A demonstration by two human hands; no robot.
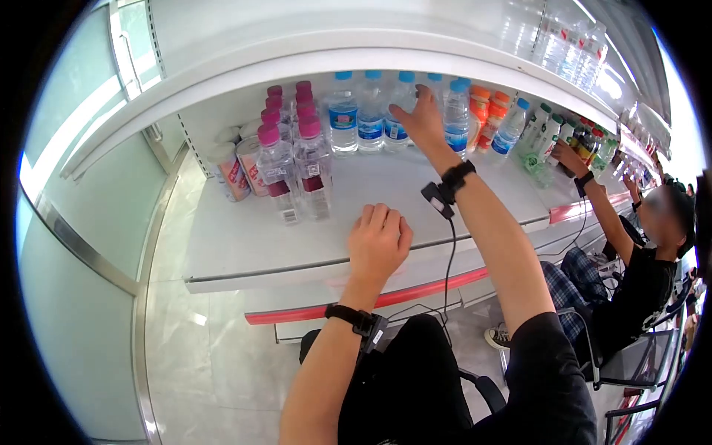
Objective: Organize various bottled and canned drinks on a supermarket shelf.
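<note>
My right hand (424, 124) reaches into the row of blue-capped water bottles. Its thumb lies across the front of one clear water bottle (397, 132) and its fingers pass along the right side, closed about the upper body. That bottle stands upright; the fingertips are hidden. More water bottles flank it, one on the left (371, 111) and one on the right (456, 119). Near the shelf's front edge my left hand (378, 241) rests with loosely curled fingers and nothing in them. Pink-capped clear bottles (311, 167) stand left of it on the white shelf (222, 256).
Cans (231, 174) stand at the shelf's left end. Orange bottles (489, 122) and green-labelled bottles (545, 137) line the right. Above runs an upper shelf edge (334, 48). A seated person (630, 274) reaches to the shelf at right. A cable (450, 274) hangs from my right wrist.
</note>
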